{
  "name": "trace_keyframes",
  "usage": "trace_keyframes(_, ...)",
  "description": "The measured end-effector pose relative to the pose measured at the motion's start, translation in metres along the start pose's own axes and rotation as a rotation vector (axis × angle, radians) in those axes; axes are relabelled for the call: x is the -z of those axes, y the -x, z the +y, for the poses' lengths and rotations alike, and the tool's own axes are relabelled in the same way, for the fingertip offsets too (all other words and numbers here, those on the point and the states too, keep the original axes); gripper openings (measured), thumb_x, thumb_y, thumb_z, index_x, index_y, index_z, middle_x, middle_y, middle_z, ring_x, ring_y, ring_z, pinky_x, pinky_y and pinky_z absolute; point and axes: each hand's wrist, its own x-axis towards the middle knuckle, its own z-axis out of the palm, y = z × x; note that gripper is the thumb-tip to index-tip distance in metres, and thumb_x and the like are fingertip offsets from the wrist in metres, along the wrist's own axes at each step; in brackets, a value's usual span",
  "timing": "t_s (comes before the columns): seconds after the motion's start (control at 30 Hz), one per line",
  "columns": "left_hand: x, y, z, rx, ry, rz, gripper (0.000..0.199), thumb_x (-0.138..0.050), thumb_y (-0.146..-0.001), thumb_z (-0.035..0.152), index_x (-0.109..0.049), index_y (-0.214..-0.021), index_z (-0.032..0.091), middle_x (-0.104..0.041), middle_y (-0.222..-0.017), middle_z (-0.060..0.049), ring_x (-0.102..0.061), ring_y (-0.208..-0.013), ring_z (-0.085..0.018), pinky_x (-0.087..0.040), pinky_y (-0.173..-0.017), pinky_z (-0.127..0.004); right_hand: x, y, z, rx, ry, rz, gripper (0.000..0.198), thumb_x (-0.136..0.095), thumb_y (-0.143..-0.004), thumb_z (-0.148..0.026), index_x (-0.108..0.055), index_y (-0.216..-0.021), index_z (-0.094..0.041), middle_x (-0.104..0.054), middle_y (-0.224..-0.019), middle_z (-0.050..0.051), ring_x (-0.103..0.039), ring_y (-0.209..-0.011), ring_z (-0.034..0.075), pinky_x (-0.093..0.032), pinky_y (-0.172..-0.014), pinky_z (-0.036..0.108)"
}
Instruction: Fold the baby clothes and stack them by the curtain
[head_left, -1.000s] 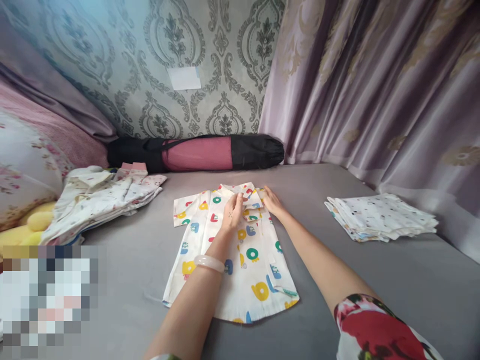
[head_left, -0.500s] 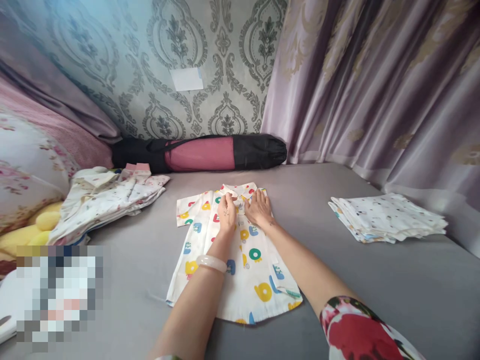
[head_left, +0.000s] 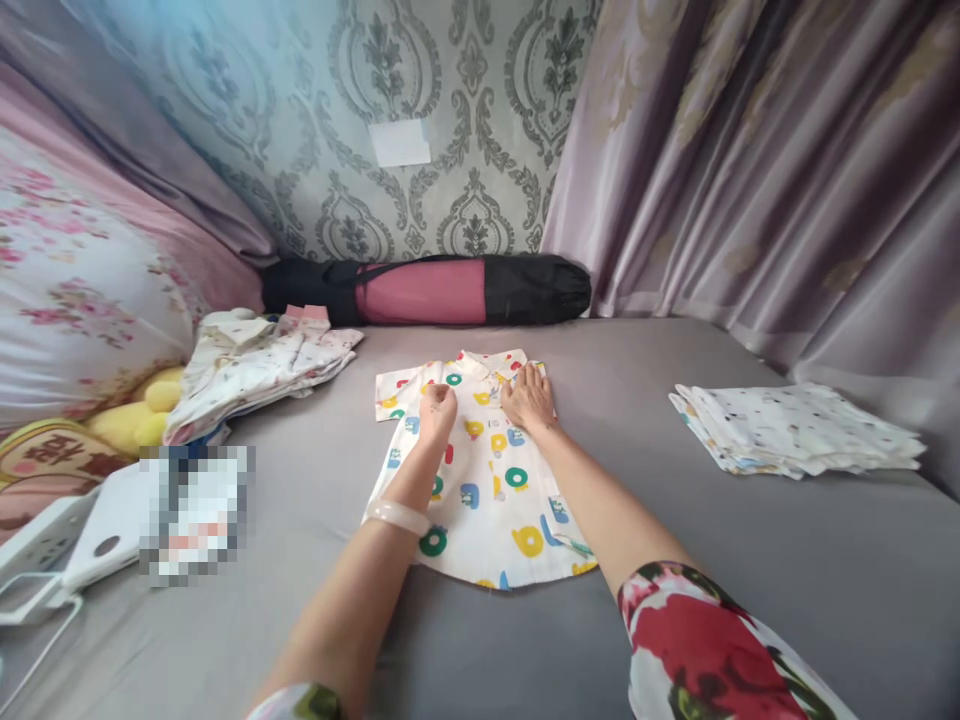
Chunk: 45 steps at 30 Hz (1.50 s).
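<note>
A white short-sleeved child's shirt with a collar and colourful letter prints lies spread front up on the grey bed sheet. Its left sleeve stretches outward, while the right side looks folded inward beneath my forearm. My left hand, with a pale bangle on the wrist, is over the upper left chest of the shirt. Its fingers are curled closed, and whatever may be between them is hidden. On the upper right of the shirt, near the collar, my right hand lies flat with its fingers stretched out.
Folded white printed clothes are stacked at right. More clothes lie at left beside a yellow plush toy and a floral pillow. A black and pink rolled bag lies along the wall. White devices sit front left.
My left hand has moved left from the shirt's middle toward its left shoulder, fingers now more curled. My right hand stays flat near the collar. The camera view has turned slightly left.
</note>
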Motion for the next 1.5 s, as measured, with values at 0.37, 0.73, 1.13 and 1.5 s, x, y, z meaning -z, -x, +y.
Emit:
trace_keyframes(0.37,0.087,0.078,-0.035,-0.432,-0.922,-0.292,0.044,-0.040,-0.093,0.038,-0.051,-0.129,0.015,-0.046,-0.145,-0.016,-0.037,-0.138,-0.029,-0.034,-0.110,-0.045,0.006,-0.006,-0.006,-0.013,-0.037,-0.012,0.065,-0.019,-0.097,-0.042,-0.029,-0.148,-0.003,-0.022,-0.158,0.016,-0.016,-0.145,0.027,-0.012,-0.116,0.046)
trace_keyframes(0.73,0.077,0.092,-0.042,-0.432,-1.123,-0.210,0.057,-0.030,-0.097,0.043,-0.043,-0.142,0.012,-0.036,-0.151,-0.015,-0.029,-0.142,-0.028,-0.027,-0.114,-0.047,-0.008,-0.013,-0.017,0.052,0.032,-0.067,0.069,-0.014,-0.097,-0.046,-0.022,-0.151,-0.004,-0.018,-0.159,0.015,-0.011,-0.146,0.025,-0.006,-0.117,0.043)
trace_keyframes(1.13,0.076,0.098,-0.039,-0.433,-1.157,-0.197,0.059,-0.032,-0.097,0.043,-0.040,-0.145,0.011,-0.033,-0.152,-0.015,-0.028,-0.143,-0.029,-0.026,-0.114,-0.050,-0.001,-0.016,-0.022,0.043,0.033,-0.076,0.065,-0.018,-0.098,-0.041,-0.025,-0.149,-0.002,-0.019,-0.159,0.015,-0.013,-0.146,0.026,-0.006,-0.117,0.046)
trace_keyframes(1.5,0.075,0.096,-0.041,-0.434,-1.129,-0.187,0.059,-0.029,-0.096,0.047,-0.043,-0.144,0.015,-0.035,-0.152,-0.013,-0.030,-0.142,-0.029,-0.027,-0.114,-0.050,-0.015,-0.017,-0.070,0.447,0.027,-0.044,0.061,-0.021,-0.098,-0.039,-0.031,-0.148,-0.005,-0.023,-0.158,0.013,-0.016,-0.146,0.023,0.001,-0.118,0.044)
